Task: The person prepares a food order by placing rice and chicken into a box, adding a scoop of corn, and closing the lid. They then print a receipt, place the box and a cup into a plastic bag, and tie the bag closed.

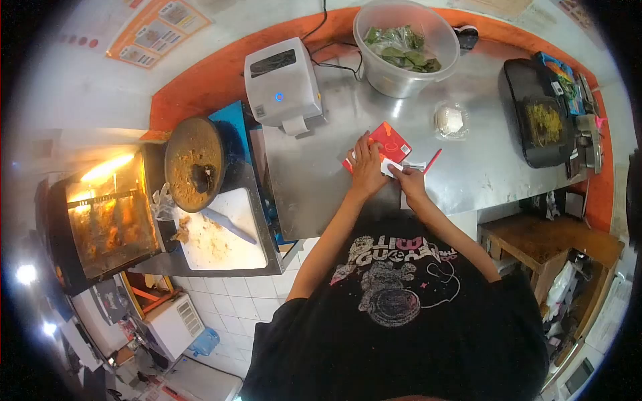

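Note:
A red cardboard box with a printed label square lies on the steel table in front of me. My left hand rests over its left part, fingers bent across it and holding it. My right hand is at the box's near edge, thumb and fingers pinched on a small white paper slip that lies against the box. Part of the slip is hidden by the fingers. Just right of this hand, a red pen lies on the table beside more white paper.
A label printer stands back left, a clear tub of bagged leaves at the back. A small clear container and a black case are to the right. On the left are a pan, a knife on a cutting board, and a lit rotisserie.

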{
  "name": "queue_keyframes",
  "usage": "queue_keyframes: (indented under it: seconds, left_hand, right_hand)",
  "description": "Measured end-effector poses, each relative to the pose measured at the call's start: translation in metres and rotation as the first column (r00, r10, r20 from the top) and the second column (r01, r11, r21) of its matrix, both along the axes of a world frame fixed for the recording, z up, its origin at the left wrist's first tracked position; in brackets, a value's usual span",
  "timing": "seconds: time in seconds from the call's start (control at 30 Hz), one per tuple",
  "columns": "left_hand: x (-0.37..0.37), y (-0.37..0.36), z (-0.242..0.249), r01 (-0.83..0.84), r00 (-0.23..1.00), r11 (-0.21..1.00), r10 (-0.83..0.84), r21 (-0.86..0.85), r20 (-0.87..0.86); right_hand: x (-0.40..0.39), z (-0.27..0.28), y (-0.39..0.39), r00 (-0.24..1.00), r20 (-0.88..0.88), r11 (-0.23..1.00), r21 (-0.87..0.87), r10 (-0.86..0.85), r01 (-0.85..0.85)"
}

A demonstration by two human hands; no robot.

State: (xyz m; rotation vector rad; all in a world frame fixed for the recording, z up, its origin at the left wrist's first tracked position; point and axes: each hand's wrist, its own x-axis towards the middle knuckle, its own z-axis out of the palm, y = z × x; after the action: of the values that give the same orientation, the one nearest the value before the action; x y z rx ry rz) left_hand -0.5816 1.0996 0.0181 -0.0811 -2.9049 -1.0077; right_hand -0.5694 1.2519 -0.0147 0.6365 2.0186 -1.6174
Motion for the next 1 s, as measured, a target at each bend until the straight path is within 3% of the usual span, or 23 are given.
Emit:
queue_keyframes:
  seconds: [0.03,0.1,0.13,0.3,0.37,0.4,0.5,0.53,0.6,0.63,0.7,0.77,0.83,0.9,0.93,1.0]
  left_hand:
    - [0.000,0.000,0.001,0.009,1.000,1.000,-0.009,0.019,0.004]
    - [-0.001,-0.002,0.002,0.004,1.000,0.999,-0.004,0.037,0.001]
    - [-0.001,-0.001,0.002,0.015,0.999,1.000,-0.015,0.019,0.032]
    - [0.000,-0.003,-0.008,0.051,0.996,0.996,-0.045,-0.075,0.076]
    - [0.001,-0.007,0.002,0.072,0.991,0.997,-0.067,-0.037,0.116]
    - [0.001,-0.007,0.002,0.073,0.991,0.997,-0.070,-0.028,0.111]
    - [0.001,-0.006,0.003,0.070,0.993,0.997,-0.069,-0.013,0.098]
    - [0.002,-0.005,0.000,0.053,0.998,0.999,-0.054,0.011,0.037]
    - [0.002,-0.005,-0.001,0.024,0.999,0.999,-0.023,0.032,-0.029]
    - [0.003,-0.009,0.003,0.069,0.997,0.996,-0.066,0.052,-0.045]
    - [0.004,-0.026,0.004,0.097,0.994,0.994,-0.094,0.053,-0.058]
    - [0.006,-0.054,-0.010,-0.141,0.955,0.928,0.219,0.346,-0.198]
    - [0.002,-0.088,-0.034,-0.499,0.753,0.682,0.646,0.534,-0.122]
    - [-0.007,-0.126,-0.047,-0.606,0.629,0.480,0.777,0.635,0.013]
    - [-0.011,-0.140,-0.046,-0.610,0.623,0.480,0.782,0.630,0.008]
    - [-0.018,-0.160,-0.044,-0.498,0.724,0.545,0.689,0.674,-0.022]
  right_hand:
    - [0.003,-0.005,0.003,1.000,-0.008,1.000,-0.001,0.008,-0.008]
    - [0.003,-0.008,0.009,0.996,-0.049,0.978,-0.201,-0.068,0.057]
    - [0.002,-0.004,0.016,0.997,-0.053,0.988,-0.142,0.053,-0.060]
    - [-0.023,-0.008,0.032,0.962,-0.076,0.954,-0.130,0.263,-0.271]
    - [-0.035,0.009,0.035,0.873,-0.048,0.861,0.201,0.486,-0.468]
    - [-0.041,0.007,0.040,0.822,-0.149,0.821,0.277,0.550,-0.499]
    - [-0.068,0.017,0.066,0.767,-0.223,0.787,0.328,0.602,-0.523]
    - [-0.077,0.036,0.071,0.860,-0.188,0.859,0.314,0.474,-0.405]
    - [-0.095,0.023,0.098,0.907,-0.329,0.937,0.309,0.263,-0.160]
    - [-0.103,0.030,0.101,0.869,-0.426,0.937,0.332,0.251,-0.108]
    - [-0.114,0.039,0.106,0.911,-0.355,0.952,0.284,0.212,-0.111]
    - [-0.116,0.059,0.088,0.916,-0.351,0.973,0.187,0.196,-0.136]
    - [-0.112,0.070,0.064,0.922,-0.342,0.983,0.098,0.179,-0.155]
    - [-0.111,0.068,0.032,0.928,-0.332,0.984,0.019,0.171,-0.175]
    - [-0.111,0.065,0.010,0.870,-0.387,0.949,0.049,0.307,-0.313]
    - [-0.108,0.063,-0.039,0.753,-0.439,0.858,0.092,0.491,-0.506]
